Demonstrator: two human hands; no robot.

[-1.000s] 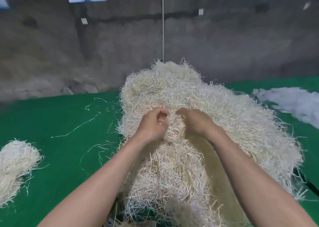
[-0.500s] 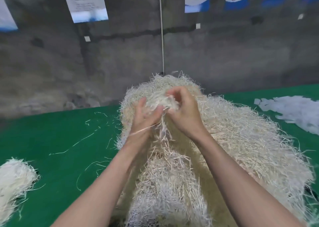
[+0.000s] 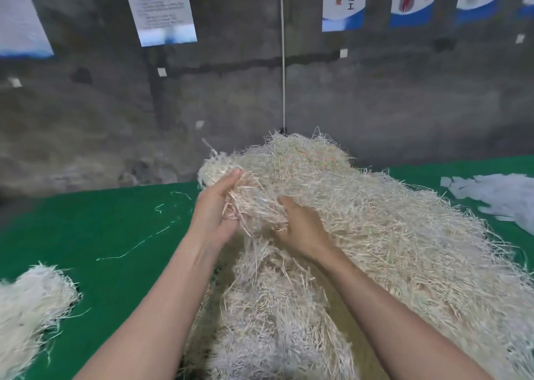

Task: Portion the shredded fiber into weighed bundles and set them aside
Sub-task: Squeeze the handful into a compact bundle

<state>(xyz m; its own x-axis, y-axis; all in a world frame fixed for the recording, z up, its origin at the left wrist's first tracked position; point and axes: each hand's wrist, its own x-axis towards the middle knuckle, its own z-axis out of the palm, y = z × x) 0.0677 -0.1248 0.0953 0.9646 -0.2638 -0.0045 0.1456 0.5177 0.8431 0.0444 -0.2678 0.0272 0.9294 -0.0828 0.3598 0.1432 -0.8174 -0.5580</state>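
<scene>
**Step in hand: drawing a portion from the stock.** The heap of shredded fiber (image 3: 390, 235) fills the view from the centre out to 4 o'clock. At its 10 o'clock shoulder you are separating a clump (image 3: 248, 203) from the mass. Your left hand (image 3: 215, 212) cups the clump from the 9 o'clock side, palm turned inward, with the thumb closed over the top strands. Your right hand (image 3: 302, 230) grips the clump from the 3 o'clock side; the thumb shows, but the fingertips are sunk among the strands and hidden. The clump is raised yet remains joined to the heap by trailing fibres.

**Next move.** By judgement, you must pull the clump free, tearing or combing out the tangled strands, and then weigh it. No scale appears in view. Expect stragglers to drag out with it.

**Progress.** One pale bundle (image 3: 29, 310) lies at 8 o'clock, well apart from the heap, probably a portion already set aside.

**Surface and room.** The green surface (image 3: 115, 264) carries a few loose strands (image 3: 135, 245) toward 9 o'clock and white scraps (image 3: 497, 197) at 3 o'clock. Behind it stands a rough concrete wall (image 3: 404, 105) hung with posters (image 3: 161, 6) from 11 to 1 o'clock. A thin cord (image 3: 283, 61) hangs at 12 o'clock.
</scene>
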